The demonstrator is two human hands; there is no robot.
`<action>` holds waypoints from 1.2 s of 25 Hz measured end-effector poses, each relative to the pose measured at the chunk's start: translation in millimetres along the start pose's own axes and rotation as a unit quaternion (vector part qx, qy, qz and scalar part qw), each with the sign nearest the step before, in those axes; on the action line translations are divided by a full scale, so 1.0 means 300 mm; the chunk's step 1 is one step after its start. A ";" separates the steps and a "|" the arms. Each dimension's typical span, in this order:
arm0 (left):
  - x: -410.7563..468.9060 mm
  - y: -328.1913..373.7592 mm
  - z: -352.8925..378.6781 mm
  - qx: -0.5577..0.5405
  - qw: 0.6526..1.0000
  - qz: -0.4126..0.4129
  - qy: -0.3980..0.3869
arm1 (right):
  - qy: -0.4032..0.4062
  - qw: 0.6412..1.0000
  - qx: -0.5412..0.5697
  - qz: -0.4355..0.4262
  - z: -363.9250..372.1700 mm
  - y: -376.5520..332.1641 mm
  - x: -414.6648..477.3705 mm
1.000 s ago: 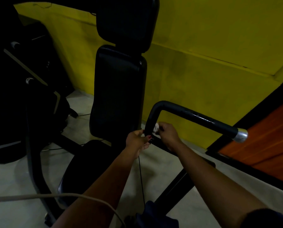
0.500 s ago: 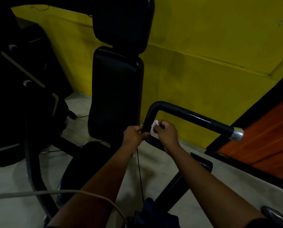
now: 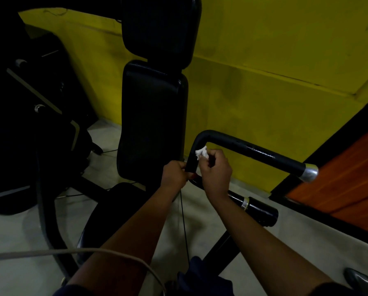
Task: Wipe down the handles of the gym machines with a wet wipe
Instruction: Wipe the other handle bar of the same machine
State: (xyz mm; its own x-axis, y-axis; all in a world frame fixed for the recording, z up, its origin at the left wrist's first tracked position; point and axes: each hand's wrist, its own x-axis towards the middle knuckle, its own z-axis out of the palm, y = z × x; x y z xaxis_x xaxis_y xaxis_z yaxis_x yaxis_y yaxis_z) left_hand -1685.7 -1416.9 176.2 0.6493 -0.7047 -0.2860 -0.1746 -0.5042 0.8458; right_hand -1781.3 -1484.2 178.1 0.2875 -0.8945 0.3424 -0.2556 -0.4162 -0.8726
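A black bent handle bar with a silver end cap juts out to the right of the machine. My left hand grips the bar's lower upright part. My right hand pinches a crumpled white wet wipe and presses it against the upright just below the bend.
The machine's black back pad, head pad and seat stand left of the handle. A second black bar with a silver ring lies below. Yellow wall behind, orange panel at right, dark equipment at left, pale cord across the foreground.
My right hand has slid the wipe upward along the upright toward the bend. My left hand keeps its grip lower on the bar.
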 end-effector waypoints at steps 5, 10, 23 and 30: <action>-0.004 -0.004 -0.001 0.013 1.000 0.013 0.000 | -0.061 0.943 -0.157 -0.286 -0.020 0.063 0.020; -0.005 -0.010 -0.001 0.031 0.999 0.015 0.010 | -0.116 0.834 -0.277 -0.463 -0.024 0.092 0.043; -0.019 0.011 -0.006 0.133 0.991 -0.004 0.011 | -0.136 0.765 -0.328 -0.537 -0.038 -0.019 0.122; -0.028 0.011 0.004 0.168 0.985 -0.036 -0.017 | -0.212 0.656 -0.398 -0.604 0.003 0.010 0.063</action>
State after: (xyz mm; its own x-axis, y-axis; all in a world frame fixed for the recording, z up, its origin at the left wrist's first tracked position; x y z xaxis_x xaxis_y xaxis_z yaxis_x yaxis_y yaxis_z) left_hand -1692.7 -1413.2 180.9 0.6441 -0.6752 -0.3595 -0.3690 -0.6859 0.6271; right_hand -1775.8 -1502.3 181.8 0.9127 0.2238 0.3418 0.0431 -0.8846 0.4644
